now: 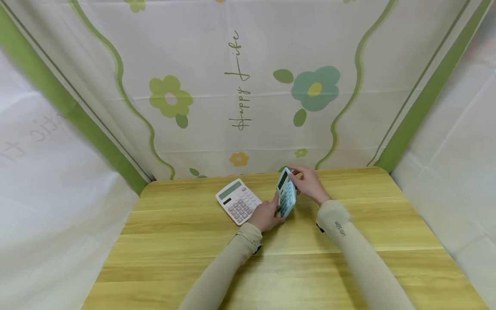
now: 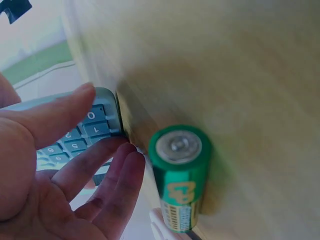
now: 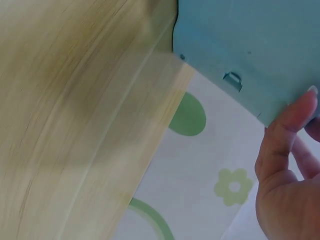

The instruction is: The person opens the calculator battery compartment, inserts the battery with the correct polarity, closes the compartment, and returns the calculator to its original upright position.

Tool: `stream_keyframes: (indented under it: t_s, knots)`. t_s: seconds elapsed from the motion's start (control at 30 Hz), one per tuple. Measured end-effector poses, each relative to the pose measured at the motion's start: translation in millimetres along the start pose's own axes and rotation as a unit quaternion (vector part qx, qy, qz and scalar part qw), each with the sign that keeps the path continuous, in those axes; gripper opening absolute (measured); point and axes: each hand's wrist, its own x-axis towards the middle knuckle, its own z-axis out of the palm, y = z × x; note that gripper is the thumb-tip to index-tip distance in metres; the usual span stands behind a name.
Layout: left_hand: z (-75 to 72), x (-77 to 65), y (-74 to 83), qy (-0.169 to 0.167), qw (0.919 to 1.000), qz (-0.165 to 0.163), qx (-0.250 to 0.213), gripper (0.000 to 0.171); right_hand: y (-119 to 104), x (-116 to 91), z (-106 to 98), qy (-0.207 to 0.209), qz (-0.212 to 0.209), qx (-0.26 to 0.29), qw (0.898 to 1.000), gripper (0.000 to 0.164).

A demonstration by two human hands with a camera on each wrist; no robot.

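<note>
A light blue calculator (image 1: 286, 194) is tilted up on edge over the table, its keys turned left. My left hand (image 1: 265, 215) grips its lower end, thumb along one edge and fingers by the keys. At the upper end, my right hand (image 1: 308, 185) pinches a corner. The right wrist view shows the calculator's plain back (image 3: 240, 40) with a small slot-like catch. Close beside my left fingers, the left wrist view has a green battery (image 2: 181, 175), largely hidden by my arm in the head view.
A white calculator (image 1: 235, 204) lies face up on the wooden table (image 1: 174, 258), just left of my left hand. Behind the table's far edge hangs a white cloth (image 1: 201, 56) with flowers and lettering. More pale cloth (image 1: 453, 172) hangs at both sides.
</note>
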Motion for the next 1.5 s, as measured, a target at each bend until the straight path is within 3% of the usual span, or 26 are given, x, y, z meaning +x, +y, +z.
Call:
stream_keyframes:
  t_s: [0.23,0.43,0.57,0.73,0.87,0.97,1.27,1.4,1.5]
  knots:
    - [1.0,-2.7,1.7,0.004,0.9997,-0.006,-0.022,0.105,-1,-1,7,0.022,0.016,0.026,0.999,0.043]
    - [1.1,-1.3,2.0,0.005,0.9994,-0.004,-0.033,0.1,-6,0,10,0.031,0.024,0.035,0.999,0.045]
    - [1.1,-1.0,-0.4,0.012,0.9971,0.007,-0.075,0.103,-9,3,14,0.032,0.028,0.026,0.999,0.042]
    - [0.6,3.0,-4.0,0.021,0.9841,0.037,-0.173,0.116,-15,3,17,0.031,0.037,0.021,0.999,0.041]
    - [-3.4,5.6,-5.3,0.026,0.9731,0.059,-0.221,0.119,-17,4,18,0.034,0.036,0.025,0.998,0.04]
    - [-6.2,5.1,-5.9,0.031,0.9713,0.072,-0.224,0.117,-17,4,19,0.034,0.034,0.035,0.998,0.035]
    - [-6.7,2.6,-8.5,0.048,0.9803,0.082,-0.173,0.104,-9,2,19,0.006,0.039,0.072,0.997,0.033]
    - [-8.7,-1.1,-9.3,0.055,0.9817,0.072,-0.167,0.101,-3,-1,13,-0.036,0.073,0.064,0.995,0.047]
    - [-10.4,-3.2,-8.9,0.055,0.9819,0.065,-0.169,0.102,1,-5,9,-0.078,0.111,0.026,0.99,0.068]
